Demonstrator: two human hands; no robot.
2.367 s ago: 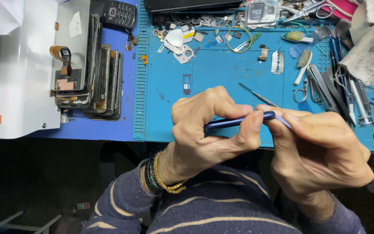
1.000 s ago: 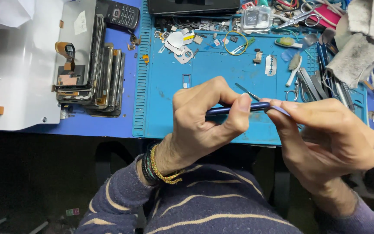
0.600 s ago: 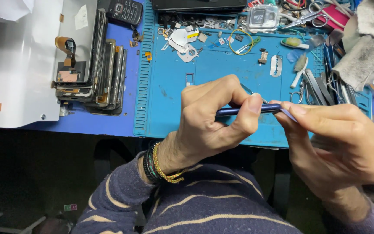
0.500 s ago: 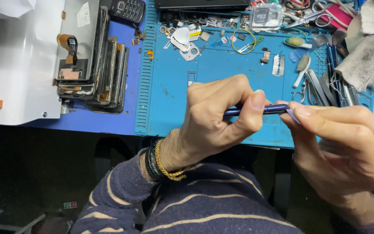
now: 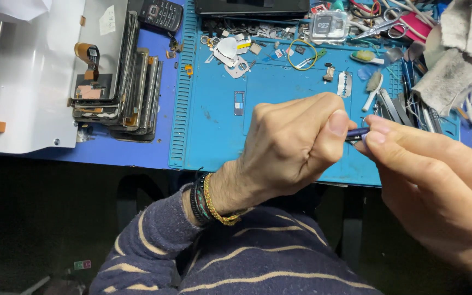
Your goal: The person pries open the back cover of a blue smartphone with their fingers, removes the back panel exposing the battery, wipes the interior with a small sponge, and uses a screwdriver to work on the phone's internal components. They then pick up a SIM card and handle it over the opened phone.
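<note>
Head view: both hands [image 5: 356,158] pinch a dark blue phone [image 5: 357,133].

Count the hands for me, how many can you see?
2. The left hand is in the middle, curled around a thin blue tool. The right hand comes in from the right and pinches the same tool's tip. No other hands show.

Blue work mat [image 5: 214,136]: rubbery, matt, ribbed along left edge, bit scuffed. Dark blue tool [image 5: 357,133] pinched between hands: smooth, slight sheen, plastic or metal, can't tell. Stacked phone frames [image 5: 132,87]: glossy glass edges, bare metal backs. White block [image 5: 23,93]: brushed, satin metal look. Rags [image 5: 460,60]: rough grubby cloth. Tweezers [image 5: 391,106]: shiny steel. Sweater sleeve [image 5: 154,246]: soft knit. Bracelet [image 5: 214,205]: shiny gold chain.
</note>
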